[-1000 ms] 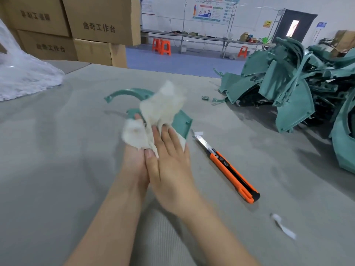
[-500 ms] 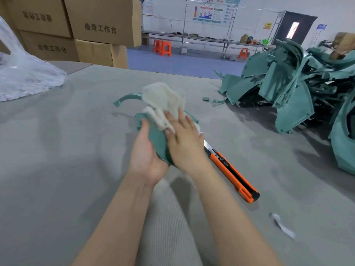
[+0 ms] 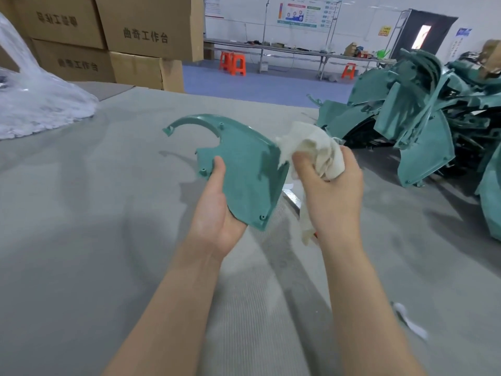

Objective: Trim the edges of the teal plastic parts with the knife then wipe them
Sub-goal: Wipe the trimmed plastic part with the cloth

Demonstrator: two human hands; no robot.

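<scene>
Left hand point(image 3: 214, 213): part point(image 3: 244, 164); right hand point(image 3: 333, 185): cloth point(image 3: 311, 145)

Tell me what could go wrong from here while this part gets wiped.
1. The knife lies with its blade out on the table, right under the right hand; lowering that hand could mean a cut.
2. A tail of the cloth hangs near the blade and might snag it or drag it.
3. The left hand holds the part by its near end only; a hard wipe could twist it loose.
</scene>
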